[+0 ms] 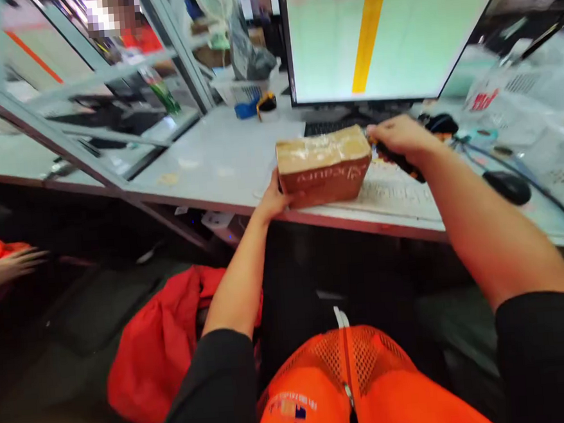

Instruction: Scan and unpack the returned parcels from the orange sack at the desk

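A small brown cardboard box [326,186] with clear tape along its top stands at the front edge of the table. My left hand [277,197] grips its lower left corner, with the thumb on the front face and the other fingers partly hidden behind it. At the box's upper right end, my right hand [400,140] is closed around a box cutter [407,165] with a black and yellow handle. Its blade cannot be made out. The fingertips are right beside the box's right edge.
Behind the box stand a keyboard [327,127] and a monitor [338,46]. A tape roll [267,104] lies back left, near a white basket [239,89]. A mouse [507,186] and cable are at the right. Metal framing [89,154] rises at the left; another person's hand [25,262] shows beyond.
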### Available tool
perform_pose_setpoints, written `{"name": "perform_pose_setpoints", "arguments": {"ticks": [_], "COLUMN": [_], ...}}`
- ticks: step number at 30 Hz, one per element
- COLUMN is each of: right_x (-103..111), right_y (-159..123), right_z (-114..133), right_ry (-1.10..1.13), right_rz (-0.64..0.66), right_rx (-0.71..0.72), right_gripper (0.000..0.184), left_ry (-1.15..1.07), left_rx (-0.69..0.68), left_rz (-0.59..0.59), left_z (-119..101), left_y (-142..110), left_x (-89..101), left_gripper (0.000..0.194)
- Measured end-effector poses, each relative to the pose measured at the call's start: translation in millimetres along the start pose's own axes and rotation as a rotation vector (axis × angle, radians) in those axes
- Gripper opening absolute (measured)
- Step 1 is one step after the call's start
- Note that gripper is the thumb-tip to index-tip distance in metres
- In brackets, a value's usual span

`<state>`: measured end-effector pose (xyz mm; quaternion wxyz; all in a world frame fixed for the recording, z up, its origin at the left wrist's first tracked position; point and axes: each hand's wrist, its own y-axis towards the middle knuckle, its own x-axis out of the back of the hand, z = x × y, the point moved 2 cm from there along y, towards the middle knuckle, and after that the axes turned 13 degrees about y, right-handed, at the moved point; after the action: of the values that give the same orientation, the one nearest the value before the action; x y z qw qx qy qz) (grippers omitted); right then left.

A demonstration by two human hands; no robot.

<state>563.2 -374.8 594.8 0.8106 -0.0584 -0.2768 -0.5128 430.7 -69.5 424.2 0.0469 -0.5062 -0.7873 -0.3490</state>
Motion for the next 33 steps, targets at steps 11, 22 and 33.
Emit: {"name": "perform_pose_setpoints", "arguments": {"ticks": [11, 22, 33], "right_x": [-7.5, -5.9, -4.4], "right_y": [6.6, -25.6, -19.5], "right_z": [-45.8, -48.9, 13.3], "right_ry": [0.069, 0.187, -0.546], "right_rz": [0.102, 0.259, 0.069], "right_rx": [-0.191, -0.108, 0.333], "right_gripper": [0.033, 0.05, 0.026], "left_ry": [-0.114, -0.054, -0.137], "left_rx": [0.031, 0.122, 0.116], "left_rz": [0.046, 0.043, 0.126], "left_z": [-10.3, -10.0, -5.6], "left_y": [-36.2, -38.0, -32.9], "left_x": [-16.1, -16.3, -11.3], "left_gripper": [0.125, 0.121, 0.119]}}
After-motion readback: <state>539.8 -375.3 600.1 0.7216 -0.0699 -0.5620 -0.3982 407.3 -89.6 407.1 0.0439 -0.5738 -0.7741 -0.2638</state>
